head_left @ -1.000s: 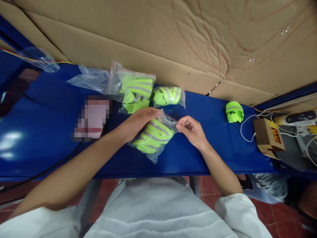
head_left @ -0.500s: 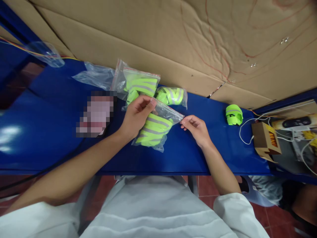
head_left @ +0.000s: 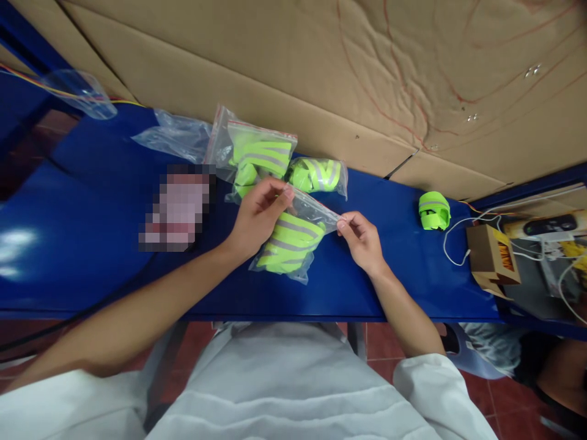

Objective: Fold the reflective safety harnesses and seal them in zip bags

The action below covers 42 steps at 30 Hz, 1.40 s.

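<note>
A clear zip-lock bag (head_left: 316, 211) with a folded neon-yellow reflective strap (head_left: 293, 241) inside hangs between my hands, over the blue table. My left hand (head_left: 261, 214) pinches the bag's top edge at its left end, thumb on top. At the right end of the same edge, my right hand (head_left: 362, 238) pinches the corner between thumb and fingers. Just beyond my left hand lies another zip-lock bag (head_left: 263, 156) with neon strap in it. A smaller packed bag (head_left: 318, 176) rests to the right of that one.
Empty clear bags (head_left: 178, 137) lie at the back left, near a blurred-out object (head_left: 177, 211). A rolled neon strap (head_left: 433, 211) sits on the right, beside a white cable (head_left: 452, 253) and an open cardboard box (head_left: 488, 253). Cardboard (head_left: 275, 73) lines the back; a person's leg (head_left: 559, 379) shows lower right.
Both hands keep their pinch on the bag's top edge. The bag and my left hand have shifted slightly to the right, and the right-hand fingers sit a little farther over the corner.
</note>
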Each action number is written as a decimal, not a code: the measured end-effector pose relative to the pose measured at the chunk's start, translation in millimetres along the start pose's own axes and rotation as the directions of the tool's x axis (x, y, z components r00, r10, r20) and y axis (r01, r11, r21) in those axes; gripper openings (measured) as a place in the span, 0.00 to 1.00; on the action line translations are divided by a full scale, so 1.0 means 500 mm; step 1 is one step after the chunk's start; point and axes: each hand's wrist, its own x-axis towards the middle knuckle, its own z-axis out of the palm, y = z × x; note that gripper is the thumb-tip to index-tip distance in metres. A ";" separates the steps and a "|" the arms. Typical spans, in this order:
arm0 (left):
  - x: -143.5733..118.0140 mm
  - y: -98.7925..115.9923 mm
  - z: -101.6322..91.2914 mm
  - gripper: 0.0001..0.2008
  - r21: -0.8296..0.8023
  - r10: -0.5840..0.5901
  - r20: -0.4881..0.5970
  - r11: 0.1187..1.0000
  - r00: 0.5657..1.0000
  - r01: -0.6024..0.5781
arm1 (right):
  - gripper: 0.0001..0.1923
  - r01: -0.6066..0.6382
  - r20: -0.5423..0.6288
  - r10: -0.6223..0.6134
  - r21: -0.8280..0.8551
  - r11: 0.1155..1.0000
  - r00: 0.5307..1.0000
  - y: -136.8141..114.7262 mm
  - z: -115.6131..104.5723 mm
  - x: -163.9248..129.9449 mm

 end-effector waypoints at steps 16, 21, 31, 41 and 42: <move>-0.005 0.001 0.006 0.19 0.005 -0.060 -0.004 0.998 0.998 0.060 | 0.13 0.032 -0.153 -0.046 -0.091 0.995 0.987 0.019 0.005 0.001; -0.005 0.005 0.004 0.18 0.024 -0.031 -0.015 0.999 0.999 0.032 | 0.13 0.072 -0.155 -0.098 -0.168 0.983 0.983 0.015 0.001 -0.006; -0.008 0.008 0.007 0.18 0.004 0.003 0.044 1.000 0.999 -0.003 | 0.13 0.149 -0.078 -0.161 -0.139 0.979 0.984 0.006 0.007 -0.006; -0.012 0.005 0.011 0.16 -0.021 0.021 0.077 1.000 0.997 -0.020 | 0.10 0.228 -0.035 -0.242 -0.225 0.947 0.970 0.006 0.005 -0.014; -0.011 0.005 0.011 0.16 -0.019 0.028 0.078 0.999 0.997 -0.027 | 0.10 0.233 -0.037 -0.247 -0.222 0.947 0.968 0.006 0.005 -0.014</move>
